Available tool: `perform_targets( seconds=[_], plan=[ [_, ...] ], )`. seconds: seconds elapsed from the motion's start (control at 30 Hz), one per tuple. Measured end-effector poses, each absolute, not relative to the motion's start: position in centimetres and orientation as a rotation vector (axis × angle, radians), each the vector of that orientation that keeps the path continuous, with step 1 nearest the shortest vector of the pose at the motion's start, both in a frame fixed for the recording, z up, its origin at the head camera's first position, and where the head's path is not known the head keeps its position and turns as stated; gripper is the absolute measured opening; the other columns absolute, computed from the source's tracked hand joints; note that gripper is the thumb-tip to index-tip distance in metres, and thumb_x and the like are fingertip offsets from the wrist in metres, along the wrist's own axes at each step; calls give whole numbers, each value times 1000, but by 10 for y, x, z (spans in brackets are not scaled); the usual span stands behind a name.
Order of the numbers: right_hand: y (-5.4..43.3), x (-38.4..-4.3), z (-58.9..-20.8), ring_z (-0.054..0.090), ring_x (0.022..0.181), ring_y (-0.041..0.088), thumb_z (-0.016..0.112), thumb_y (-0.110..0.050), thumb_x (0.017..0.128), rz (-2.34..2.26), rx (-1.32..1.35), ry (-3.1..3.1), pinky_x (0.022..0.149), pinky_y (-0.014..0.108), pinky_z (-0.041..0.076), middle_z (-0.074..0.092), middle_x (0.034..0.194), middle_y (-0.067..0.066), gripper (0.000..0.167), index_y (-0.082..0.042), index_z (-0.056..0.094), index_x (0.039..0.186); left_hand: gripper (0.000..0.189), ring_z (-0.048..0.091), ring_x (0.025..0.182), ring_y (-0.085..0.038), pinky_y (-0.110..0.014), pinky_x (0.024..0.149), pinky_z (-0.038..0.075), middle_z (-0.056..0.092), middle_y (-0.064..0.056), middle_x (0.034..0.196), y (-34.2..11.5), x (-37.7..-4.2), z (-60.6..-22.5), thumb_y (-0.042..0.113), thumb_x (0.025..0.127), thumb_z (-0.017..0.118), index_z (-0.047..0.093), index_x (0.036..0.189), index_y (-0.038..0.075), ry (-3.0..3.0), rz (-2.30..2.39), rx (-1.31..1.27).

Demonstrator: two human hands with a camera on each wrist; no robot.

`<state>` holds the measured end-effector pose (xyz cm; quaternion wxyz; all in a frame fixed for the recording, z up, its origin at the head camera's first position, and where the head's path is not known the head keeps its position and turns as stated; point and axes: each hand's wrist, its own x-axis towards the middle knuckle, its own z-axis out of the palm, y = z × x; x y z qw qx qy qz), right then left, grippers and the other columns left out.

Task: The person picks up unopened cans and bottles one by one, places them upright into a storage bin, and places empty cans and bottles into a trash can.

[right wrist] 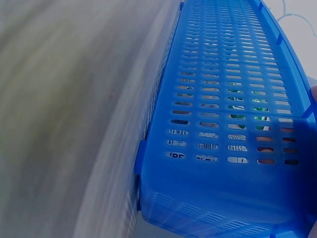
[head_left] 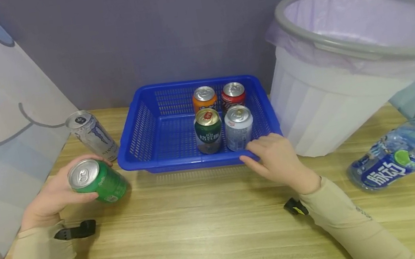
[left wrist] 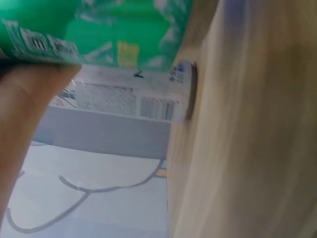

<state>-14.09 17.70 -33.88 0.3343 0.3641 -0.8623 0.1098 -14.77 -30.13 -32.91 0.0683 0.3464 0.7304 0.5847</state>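
My left hand (head_left: 53,192) holds a green soda can (head_left: 109,184) round its side, the silver top tilted toward me. The can is close over the table at the left, and its lower side fills the top of the left wrist view. Just behind it stands a tall white Monster can (head_left: 97,134), partly covered by the green one in the left wrist view. At the front right corner of the blue plastic basket (head_left: 180,161), my right hand (head_left: 275,155) grips the rim, fingers over the edge. Some fingers show through the slots (right wrist: 265,148) in the right wrist view.
Inside the basket's right half stand an orange can (head_left: 204,96), a red can (head_left: 233,94), a dark green can (head_left: 208,131) and a white-silver can (head_left: 239,129). A white bin (head_left: 306,92) with a purple liner is right of the basket; a capless-looking blue bottle (head_left: 397,159) leans at far right.
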Motion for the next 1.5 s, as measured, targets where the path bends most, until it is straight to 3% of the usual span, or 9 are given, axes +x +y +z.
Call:
perform_targets(
  seconds=[0.23,0.37,0.6,0.8,1.03,1.5],
  plan=[
    [177,-141,-339,52,49,20,28,-50,100,276,948,-2248,48,33,36,54,56,1,59,-9,54,67,68,59,106,-7,-15,87,46,63,1,117,-296,-146,-321,-27,64,62,49,125,-3,2192,1866,997],
    [177,-141,-339,52,49,20,27,-50,100,274,947,-2250,48,33,37,54,56,1,59,-9,55,67,70,60,104,-10,-17,85,48,62,-2,117,-293,-145,-319,-29,64,60,50,126,0,2110,1976,976],
    [178,-141,-339,52,49,19,27,-50,100,269,949,-2249,48,33,37,54,56,1,59,-9,55,67,66,59,110,-19,-26,86,52,58,-13,126,-288,-147,-316,-30,70,53,43,131,-6,1849,2157,1064],
    [178,-141,-340,53,50,19,27,-50,100,264,946,-2252,48,33,37,55,56,1,60,-9,55,67,66,60,109,-19,-26,86,52,58,-14,124,-285,-145,-313,-32,68,51,42,130,-9,1877,2178,1036],
    [178,-141,-340,52,49,19,28,-50,100,273,947,-2249,48,33,36,54,55,1,59,-9,55,67,68,59,109,-14,-22,88,50,61,-7,122,-285,-145,-312,-32,70,50,48,129,1,1944,2219,906],
    [177,-142,-340,53,50,20,28,-50,100,276,950,-2238,48,34,37,54,56,1,59,-9,55,67,66,59,107,-15,-22,89,50,62,-8,118,-278,-141,-307,-35,69,46,49,126,-1,1934,2443,785]
  ],
)
